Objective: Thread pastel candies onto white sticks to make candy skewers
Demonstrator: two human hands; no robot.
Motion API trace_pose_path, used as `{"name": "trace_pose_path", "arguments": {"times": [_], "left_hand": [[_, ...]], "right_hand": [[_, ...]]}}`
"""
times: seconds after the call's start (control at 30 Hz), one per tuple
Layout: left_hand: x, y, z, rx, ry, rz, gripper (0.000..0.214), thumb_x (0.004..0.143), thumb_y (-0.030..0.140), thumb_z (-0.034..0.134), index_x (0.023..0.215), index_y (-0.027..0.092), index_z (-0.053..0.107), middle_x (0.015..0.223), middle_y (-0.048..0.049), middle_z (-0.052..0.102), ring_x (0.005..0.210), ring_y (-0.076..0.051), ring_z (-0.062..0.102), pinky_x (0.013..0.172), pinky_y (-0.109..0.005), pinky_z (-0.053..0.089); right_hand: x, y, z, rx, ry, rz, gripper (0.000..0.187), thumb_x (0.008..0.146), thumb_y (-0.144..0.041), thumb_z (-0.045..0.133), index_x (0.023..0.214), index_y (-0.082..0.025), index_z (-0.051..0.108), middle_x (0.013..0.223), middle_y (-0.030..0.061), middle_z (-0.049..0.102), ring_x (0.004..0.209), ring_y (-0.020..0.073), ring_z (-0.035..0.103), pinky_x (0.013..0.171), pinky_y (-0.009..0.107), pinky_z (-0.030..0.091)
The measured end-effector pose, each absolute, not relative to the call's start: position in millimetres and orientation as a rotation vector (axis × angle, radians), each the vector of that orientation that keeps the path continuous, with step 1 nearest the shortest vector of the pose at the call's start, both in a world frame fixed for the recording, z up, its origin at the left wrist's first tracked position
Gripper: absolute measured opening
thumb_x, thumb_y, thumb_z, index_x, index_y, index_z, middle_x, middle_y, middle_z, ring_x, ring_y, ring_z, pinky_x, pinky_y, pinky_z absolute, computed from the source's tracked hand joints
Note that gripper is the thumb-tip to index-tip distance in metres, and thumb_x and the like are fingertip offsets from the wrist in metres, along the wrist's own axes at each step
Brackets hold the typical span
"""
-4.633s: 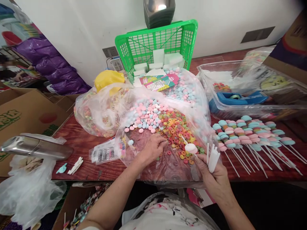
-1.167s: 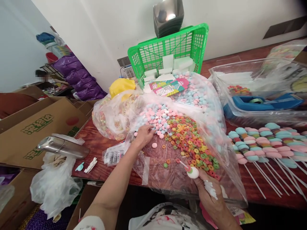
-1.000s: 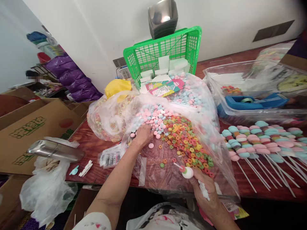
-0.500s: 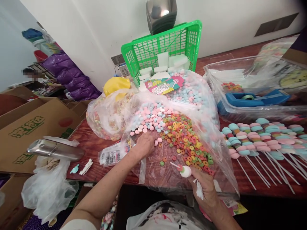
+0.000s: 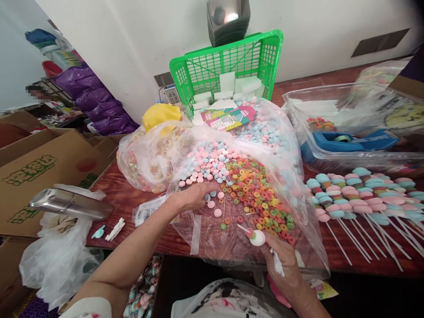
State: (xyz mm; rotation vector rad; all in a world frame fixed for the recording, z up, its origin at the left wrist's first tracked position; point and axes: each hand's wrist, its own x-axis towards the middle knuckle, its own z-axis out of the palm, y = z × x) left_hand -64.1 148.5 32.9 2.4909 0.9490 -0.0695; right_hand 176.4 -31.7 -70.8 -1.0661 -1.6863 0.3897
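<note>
My left hand [image 5: 194,197] is over the plastic sheet with its fingers stretched out. By its fingertips lie a few loose pink and blue candies, one a pink marshmallow [image 5: 217,213]. My right hand [image 5: 283,258] is closed around a candy skewer [image 5: 257,238], whose white marshmallow and green and red gummy rings show on a white stick pointing left. White stick ends [image 5: 277,263] poke out between the fingers of that hand. Above both hands spread a heap of pink and blue marshmallows [image 5: 212,161] and a heap of colourful gummy rings [image 5: 261,194].
Finished-looking candy skewers [image 5: 367,194] lie at right, below a clear plastic bin [image 5: 347,154] with a blue tape dispenser [image 5: 354,140]. A green basket [image 5: 228,48] stands at the back. At left are a bagged candy pile [image 5: 142,163], a steel flask [image 5: 71,204] and cardboard boxes [image 5: 36,172].
My left hand has drawn slightly left, and its fingers have straightened. Several pink and blue candies now lie apart from the heap by its fingertips. The right hand keeps the skewer nearly still.
</note>
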Motion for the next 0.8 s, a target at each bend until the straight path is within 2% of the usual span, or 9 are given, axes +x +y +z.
{"name": "trace_pose_path", "arguments": {"times": [0.1,0.17,0.27,0.37,0.43,0.57,0.63,0.73,0.8], "left_hand": [[-66,146,31,2.531,0.978,-0.071,0.07,0.066,-0.003,0.046,0.128,0.026,0.057,0.118,-0.005,0.063,0.105,-0.023,0.059,0.09,-0.031,0.044],[-69,144,26,2.58,1.013,-0.057,0.066,0.066,-0.003,0.046,0.125,0.025,0.06,0.11,-0.0063,0.062,0.099,-0.023,0.059,0.086,-0.032,0.045],[-75,140,14,2.641,1.067,-0.022,0.048,0.073,0.001,0.049,0.114,0.021,0.066,0.096,-0.007,0.058,0.088,-0.021,0.057,0.078,-0.031,0.045],[-82,137,0,2.613,1.123,0.108,0.035,0.08,0.007,0.052,0.111,0.017,0.064,0.095,-0.007,0.057,0.087,-0.02,0.055,0.079,-0.031,0.044],[-86,137,-5,2.553,1.191,0.143,0.029,0.08,0.011,0.055,0.107,0.016,0.065,0.092,-0.0061,0.058,0.087,-0.02,0.055,0.08,-0.031,0.044],[-89,139,0,2.489,1.261,0.093,0.015,0.081,0.018,0.057,0.087,0.017,0.072,0.083,-0.0045,0.058,0.081,-0.019,0.055,0.076,-0.031,0.044],[-86,142,8,2.498,1.223,0.118,0.015,0.081,0.02,0.059,0.085,0.018,0.073,0.087,-0.0056,0.061,0.087,-0.02,0.056,0.08,-0.032,0.045],[-76,149,17,2.535,1.067,0.196,0.014,0.079,0.017,0.062,0.086,0.02,0.074,0.112,-0.0074,0.064,0.108,-0.024,0.054,0.097,-0.037,0.041],[-68,154,19,2.527,0.95,0.175,0.017,0.077,0.013,0.062,0.087,0.021,0.073,0.118,-0.0062,0.065,0.113,-0.024,0.054,0.101,-0.038,0.039]], "right_hand": [[176,-32,-72,-1.074,-1.689,0.368,0.031,0.092,-0.012,0.047,0.117,-0.024,0.06,0.093,0.0046,0.074,0.075,0.0201,0.072,0.062,0.027,0.057],[176,-31,-72,-1.082,-1.688,0.349,0.029,0.092,-0.014,0.048,0.116,-0.024,0.06,0.091,0.0046,0.074,0.075,0.0207,0.072,0.061,0.027,0.057],[176,-31,-73,-1.102,-1.687,0.365,0.028,0.092,-0.014,0.048,0.115,-0.024,0.061,0.091,0.0045,0.074,0.076,0.021,0.073,0.062,0.027,0.057],[176,-32,-73,-1.083,-1.692,0.374,0.029,0.091,-0.013,0.049,0.115,-0.024,0.061,0.093,0.005,0.074,0.077,0.0206,0.073,0.063,0.027,0.057],[176,-32,-74,-1.065,-1.698,0.37,0.029,0.091,-0.013,0.048,0.115,-0.023,0.061,0.091,0.0048,0.073,0.074,0.0199,0.072,0.062,0.027,0.057],[176,-32,-73,-1.074,-1.7,0.377,0.027,0.091,-0.014,0.047,0.112,-0.023,0.062,0.083,0.0031,0.072,0.067,0.0189,0.07,0.06,0.027,0.056],[175,-32,-72,-1.078,-1.701,0.382,0.026,0.091,-0.014,0.047,0.11,-0.022,0.063,0.082,0.0034,0.072,0.065,0.0185,0.069,0.059,0.027,0.055],[174,-31,-70,-1.074,-1.692,0.377,0.022,0.091,-0.016,0.05,0.107,-0.022,0.064,0.083,0.0041,0.072,0.065,0.0184,0.069,0.06,0.027,0.055],[174,-31,-69,-1.07,-1.686,0.38,0.02,0.091,-0.018,0.051,0.105,-0.022,0.065,0.082,0.0043,0.072,0.066,0.0188,0.069,0.06,0.027,0.056]]}}
